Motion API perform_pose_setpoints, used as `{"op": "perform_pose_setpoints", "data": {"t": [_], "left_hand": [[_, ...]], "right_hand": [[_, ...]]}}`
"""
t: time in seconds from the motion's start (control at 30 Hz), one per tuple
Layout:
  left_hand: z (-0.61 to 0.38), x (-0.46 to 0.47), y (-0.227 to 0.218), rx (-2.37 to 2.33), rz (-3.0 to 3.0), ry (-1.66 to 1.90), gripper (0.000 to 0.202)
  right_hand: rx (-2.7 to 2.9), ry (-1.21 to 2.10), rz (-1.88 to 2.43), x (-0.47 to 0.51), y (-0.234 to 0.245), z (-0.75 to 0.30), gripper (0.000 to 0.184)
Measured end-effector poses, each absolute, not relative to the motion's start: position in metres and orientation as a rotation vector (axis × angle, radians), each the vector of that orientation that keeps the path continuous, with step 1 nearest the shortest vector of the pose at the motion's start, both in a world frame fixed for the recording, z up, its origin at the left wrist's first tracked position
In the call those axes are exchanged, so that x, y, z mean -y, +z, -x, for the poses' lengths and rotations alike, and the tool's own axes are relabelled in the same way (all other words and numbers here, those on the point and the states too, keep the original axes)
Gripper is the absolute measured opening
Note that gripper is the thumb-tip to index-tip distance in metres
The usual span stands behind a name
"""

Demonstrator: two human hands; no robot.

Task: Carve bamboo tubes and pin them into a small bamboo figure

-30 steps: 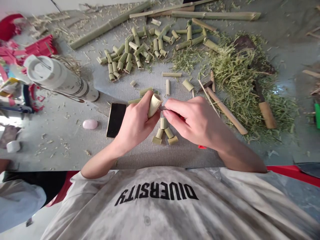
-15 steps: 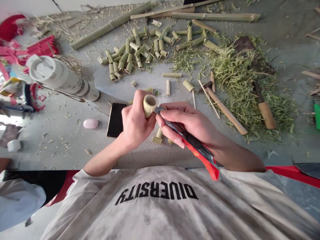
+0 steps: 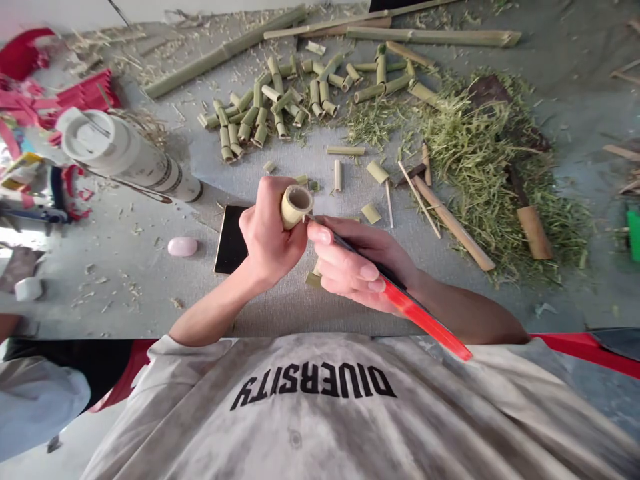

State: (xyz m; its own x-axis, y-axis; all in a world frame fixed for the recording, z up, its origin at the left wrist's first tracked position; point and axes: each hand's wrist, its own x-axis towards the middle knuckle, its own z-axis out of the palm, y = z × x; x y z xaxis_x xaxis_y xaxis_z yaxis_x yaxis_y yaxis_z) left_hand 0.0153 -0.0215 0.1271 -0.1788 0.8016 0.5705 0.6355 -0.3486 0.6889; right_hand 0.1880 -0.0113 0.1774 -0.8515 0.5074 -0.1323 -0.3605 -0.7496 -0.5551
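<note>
Left hand (image 3: 270, 230) closed around a short bamboo tube (image 3: 296, 205), held just right of the black phone (image 3: 231, 239), whose right edge the hand hides. Right hand (image 3: 357, 263), further right of the phone, grips a red utility knife (image 3: 425, 320). Its blade meets the tube's open rim, and the tip is hard to make out. Shirt (image 3: 350, 427) lettering, seen upside down, reads "DIVERSITY". Print on the white bottle (image 3: 125, 157), left of the phone, is unreadable.

My only camera rides on my head, facing forward and steeply down, close above my left hand (image 3: 267, 235) and right hand (image 3: 353, 268) at centre. My shirt (image 3: 320, 430) fills 6 o'clock; the table (image 3: 125, 287) runs toward 12 o'clock.
</note>
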Motion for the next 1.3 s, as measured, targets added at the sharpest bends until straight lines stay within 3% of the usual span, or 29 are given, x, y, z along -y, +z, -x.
{"op": "perform_pose_setpoints", "data": {"t": [0.23,0.47,0.7,0.87,1.07,1.3], "left_hand": [[-0.012,0.022,0.166,-1.477,-1.634,1.335,0.023],[-0.005,0.023,0.173,-1.068,-1.325,0.975,0.034],[-0.003,0.022,0.178,-1.014,-1.167,0.847,0.033],[-0.001,0.023,0.18,-0.954,-1.139,0.892,0.029],[-0.002,0.021,0.176,-1.038,-1.159,0.928,0.031],[-0.002,0.018,0.173,-1.075,-1.209,0.967,0.031]], "right_hand": [[1.185,2.024,0.616,-0.003,0.192,-0.212,0.027],[2.204,0.722,0.757,-0.008,0.189,-0.225,0.026],[2.518,0.17,0.738,-0.015,0.188,-0.233,0.029],[2.552,-0.001,0.763,-0.018,0.188,-0.236,0.029],[2.531,0.179,0.915,-0.019,0.192,-0.232,0.031],[2.594,0.105,0.901,-0.021,0.188,-0.231,0.033]]}}
